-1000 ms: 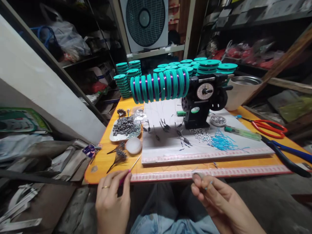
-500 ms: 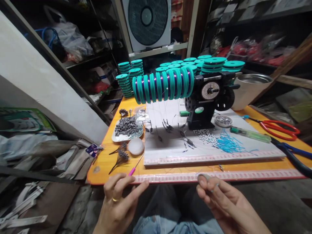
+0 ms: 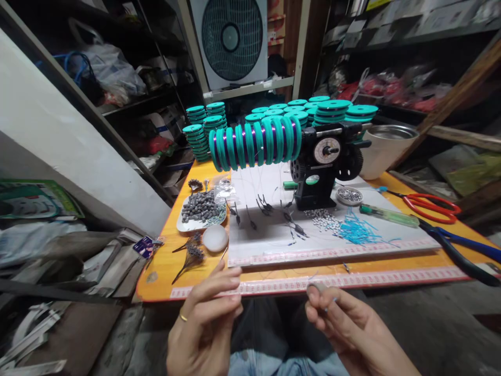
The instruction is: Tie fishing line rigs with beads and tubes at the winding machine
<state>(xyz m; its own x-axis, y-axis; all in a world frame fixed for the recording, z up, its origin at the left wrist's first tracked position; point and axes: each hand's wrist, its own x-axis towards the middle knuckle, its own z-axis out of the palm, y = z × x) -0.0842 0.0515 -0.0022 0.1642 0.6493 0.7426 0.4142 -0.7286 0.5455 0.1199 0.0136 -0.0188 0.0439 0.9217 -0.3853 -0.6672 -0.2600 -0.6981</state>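
My left hand (image 3: 205, 321), with a ring on one finger, hovers over the front edge of the orange table (image 3: 164, 261). Its fingers are stretched out and nothing shows between them. A thin needle tip (image 3: 223, 254) pokes out just beyond it. My right hand (image 3: 344, 326) is pinched, thumb against forefinger, on a small blue piece (image 3: 334, 301) at the table's edge. On the white board (image 3: 270, 243) beyond lie hooks on thin lines, small beads and a heap of blue tube pieces (image 3: 358, 230).
A black winder (image 3: 321, 167) carries a row of teal spools (image 3: 254, 141), with stacks of teal spools (image 3: 332, 108) behind. A dish of grey sinkers (image 3: 201, 208) and a white lid (image 3: 215, 237) stand left. Red scissors (image 3: 432, 202), blue pliers (image 3: 465, 248) and a pot (image 3: 385, 149) are right.
My left hand let go of the pink-handled needle, which lay on the table, then rose with fingers stretched toward the right hand and now covers the handle. My right hand kept its pinch.
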